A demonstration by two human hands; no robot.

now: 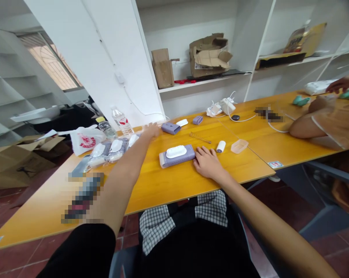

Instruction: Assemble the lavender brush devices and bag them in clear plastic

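Note:
My left hand reaches to the back of the table, fingers stretched out, beside a hollow purple casing; its fingertips are partly hidden. My right hand lies flat on the table, fingers apart, against the end of a purple oblong case. An oval white bristled piece sits on top of that case, and a clear cap covers its left end. Around them lie a flat white piece, a smaller purple part, a thin coil, a white cylinder and a clear tray.
Bagged purple-and-white items, bottles and a white plastic bag stand at left. White cables and a charger lie at the back. Another person's arm rests at right. Shelves hold torn cardboard boxes.

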